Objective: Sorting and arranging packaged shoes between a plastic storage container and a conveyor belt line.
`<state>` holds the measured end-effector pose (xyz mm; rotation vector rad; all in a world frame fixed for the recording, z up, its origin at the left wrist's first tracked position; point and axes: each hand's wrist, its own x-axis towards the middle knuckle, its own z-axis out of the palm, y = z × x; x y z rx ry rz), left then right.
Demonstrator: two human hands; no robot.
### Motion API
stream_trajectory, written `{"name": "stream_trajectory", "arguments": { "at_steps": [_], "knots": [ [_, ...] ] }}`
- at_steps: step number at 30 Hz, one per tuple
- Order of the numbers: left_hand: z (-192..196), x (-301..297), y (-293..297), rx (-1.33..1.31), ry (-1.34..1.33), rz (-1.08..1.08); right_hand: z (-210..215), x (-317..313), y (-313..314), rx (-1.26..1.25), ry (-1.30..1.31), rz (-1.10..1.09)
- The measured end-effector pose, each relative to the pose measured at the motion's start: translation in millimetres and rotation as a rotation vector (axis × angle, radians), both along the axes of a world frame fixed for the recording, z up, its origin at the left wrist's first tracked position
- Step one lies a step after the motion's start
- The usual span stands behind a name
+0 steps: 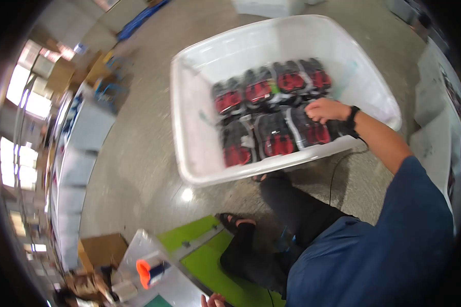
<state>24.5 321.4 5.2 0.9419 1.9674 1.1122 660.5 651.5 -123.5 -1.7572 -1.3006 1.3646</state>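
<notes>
My right hand (327, 110) reaches into a large white plastic tub (187, 117), a dark band on its wrist. Its fingers are curled down against one of the black-and-red packs (312, 130) in the row nearer me; whether they grip it is hidden. Several similar packs (258, 89), seemingly wrapped in clear plastic, lie side by side in two rows on the tub's bottom. My left hand (213, 301) shows only its fingers at the lower edge, slightly apart with nothing seen in them, beside a pale tabletop (174, 286).
An orange-rimmed dark blue object (146, 273) lies on the pale tabletop. A green panel (200, 256) is by my foot, and a thin cable (333, 176) runs on the floor. Cardboard box (102, 250) at lower left; white bins (430, 128) at right. Another person's arm (103, 286) shows at lower left.
</notes>
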Motion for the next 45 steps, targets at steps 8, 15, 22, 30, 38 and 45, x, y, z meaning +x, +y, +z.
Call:
{"name": "stream_trajectory", "arguments": {
  "at_steps": [8,15,22,30,38,45],
  "knots": [
    [4.2,-109.3,-58.5,0.078,0.64,0.184,-1.4,-85.3,-52.2,0.182,0.174,0.186],
    [-11.3,-256.1,-199.8,-0.181,1.268,0.587,-59.5,-141.6,-19.9,0.397,-0.186,0.229],
    [-15.9,-335.2,-229.3,-0.419,0.894,0.697,2.7,-218.4,-35.9,0.432,-0.151,0.321],
    [7.4,-360.5,-229.3,-0.474,-0.007,0.451,-15.5,-253.2,-80.3,0.379,-0.205,0.439],
    [-8.9,-283.9,-233.5,0.23,-0.595,0.483,-10.5,-304.4,-113.5,0.326,-0.11,0.529],
    [35.2,-175.1,-173.1,0.566,-0.142,0.529,46.5,-411.6,-114.7,0.25,0.095,0.671]
  ]
}}
